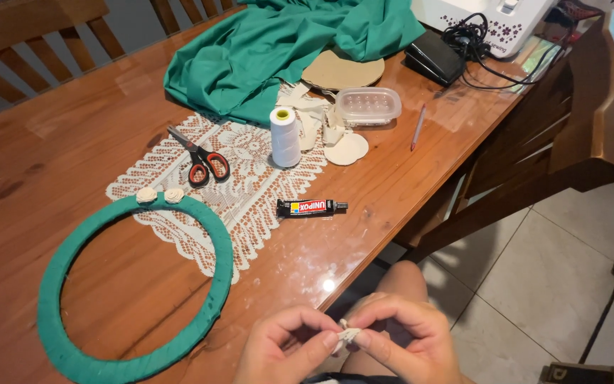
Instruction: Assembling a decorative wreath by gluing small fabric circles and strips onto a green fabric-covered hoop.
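A green fabric-wrapped ring bearing two cream rosettes lies on a glossy reddish-brown wooden table, beside a cream lace doily, red-and-black-handled scissors, white thread spool, black glue tube and green cloth.

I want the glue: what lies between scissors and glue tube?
Only the lace doily, in the head view, between scissors and glue tube.
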